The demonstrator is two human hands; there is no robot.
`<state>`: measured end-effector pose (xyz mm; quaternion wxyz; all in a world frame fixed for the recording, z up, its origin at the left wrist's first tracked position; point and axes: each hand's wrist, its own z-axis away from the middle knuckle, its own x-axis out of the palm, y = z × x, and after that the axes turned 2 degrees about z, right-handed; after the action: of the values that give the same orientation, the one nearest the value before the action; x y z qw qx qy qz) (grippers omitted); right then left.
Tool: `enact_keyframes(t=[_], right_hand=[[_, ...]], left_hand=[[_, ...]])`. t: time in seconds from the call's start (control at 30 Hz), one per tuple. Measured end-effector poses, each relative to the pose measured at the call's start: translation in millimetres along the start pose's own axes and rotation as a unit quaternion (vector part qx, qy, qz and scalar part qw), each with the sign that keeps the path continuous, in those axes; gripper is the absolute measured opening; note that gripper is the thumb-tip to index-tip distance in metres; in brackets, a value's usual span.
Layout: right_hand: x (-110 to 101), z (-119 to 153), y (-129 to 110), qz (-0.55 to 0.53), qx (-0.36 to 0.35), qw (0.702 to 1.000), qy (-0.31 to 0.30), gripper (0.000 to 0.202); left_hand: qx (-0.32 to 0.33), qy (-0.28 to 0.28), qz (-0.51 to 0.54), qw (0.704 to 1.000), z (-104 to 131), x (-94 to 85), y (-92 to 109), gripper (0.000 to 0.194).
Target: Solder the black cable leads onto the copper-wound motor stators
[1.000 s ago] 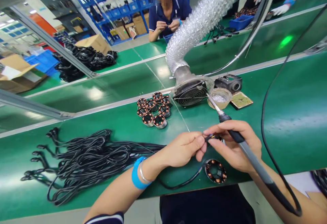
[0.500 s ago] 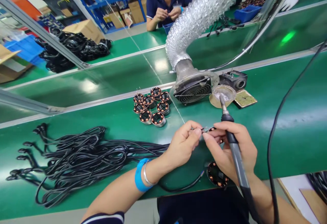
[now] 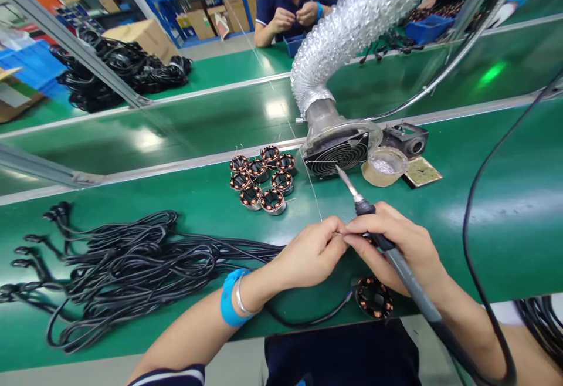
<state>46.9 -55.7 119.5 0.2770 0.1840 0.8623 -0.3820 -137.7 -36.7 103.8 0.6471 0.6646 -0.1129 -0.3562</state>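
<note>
My left hand (image 3: 314,251) is closed, its fingertips pinching a thin wire that meets the fingertips of my right hand (image 3: 396,245). A soldering iron (image 3: 404,271) lies in the grip of my right hand, its tip pointing up and left in front of the fan grille (image 3: 338,154). Below my hands, near the table's front edge, sits a single copper-wound coil ring (image 3: 373,298). The end of a black cable (image 3: 312,322) reaches close to this ring. Several similar coil rings (image 3: 272,201) stand grouped beyond my left hand.
Bundled black cables (image 3: 145,263) spread across the left. Behind my right hand are a round solder cup (image 3: 385,167), a square sponge tray (image 3: 422,172) and a black iron holder (image 3: 407,138). A silver duct (image 3: 347,40) rises from the fan. A person (image 3: 294,4) sits opposite.
The iron's tip has left the round cup and swung left to the front of the fan grille. My fingertips have come closer together and moved slightly down.
</note>
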Motion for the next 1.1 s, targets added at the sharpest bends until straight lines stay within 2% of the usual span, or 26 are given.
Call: enact_keyframes(t=[0.2, 0.3, 0.37, 0.47, 0.57, 0.63, 0.73, 0.9, 1.03, 1.1], right_hand=[[-12.3, -0.3, 20.6, -0.004, 0.021, 1.000, -0.004, 0.026], [-15.2, 3.7, 30.3, -0.010, 0.011, 1.000, -0.016, 0.028], [-14.6, 5.1, 33.8, -0.012, -0.002, 1.000, -0.014, 0.030], [-11.9, 5.7, 35.5, -0.010, -0.012, 1.000, -0.003, 0.032], [-7.3, 6.7, 34.9, -0.009, -0.032, 0.999, 0.023, 0.035], [-2.7, 8.0, 34.1, -0.024, -0.042, 0.997, 0.052, 0.038], [4.5, 10.1, 33.0, -0.029, -0.037, 0.995, 0.093, 0.041], [6.3, 15.0, 31.1, 0.005, -0.018, 0.995, 0.099, 0.042], [-0.8, 22.7, 27.6, -0.007, 0.024, 0.987, 0.161, 0.053], [-4.8, 25.3, 25.6, -0.006, 0.019, 0.982, 0.185, 0.054]], left_hand=[[0.010, 0.014, -0.066, 0.998, -2.9, -8.9, 10.4, 0.017], [0.003, 0.016, -0.042, 0.999, -6.3, -12.4, 7.6, 0.015], [-0.017, 0.009, 0.001, 1.000, -8.7, -12.8, 2.9, 0.017], [-0.059, -0.012, 0.123, 0.991, -12.4, -10.7, -4.3, 0.023], [-0.110, -0.053, 0.264, 0.957, -16.0, -6.2, -7.8, 0.032], [-0.130, -0.069, 0.314, 0.938, -18.1, -2.7, -8.1, 0.039], [-0.134, -0.039, 0.331, 0.933, -21.2, 1.1, -8.0, 0.044], [-0.170, 0.047, 0.305, 0.936, -27.5, 0.5, -10.3, 0.040], [-0.189, 0.060, 0.276, 0.941, -31.7, -0.9, -13.7, 0.033], [-0.190, 0.061, 0.272, 0.941, -33.7, -0.9, -15.8, 0.032]])
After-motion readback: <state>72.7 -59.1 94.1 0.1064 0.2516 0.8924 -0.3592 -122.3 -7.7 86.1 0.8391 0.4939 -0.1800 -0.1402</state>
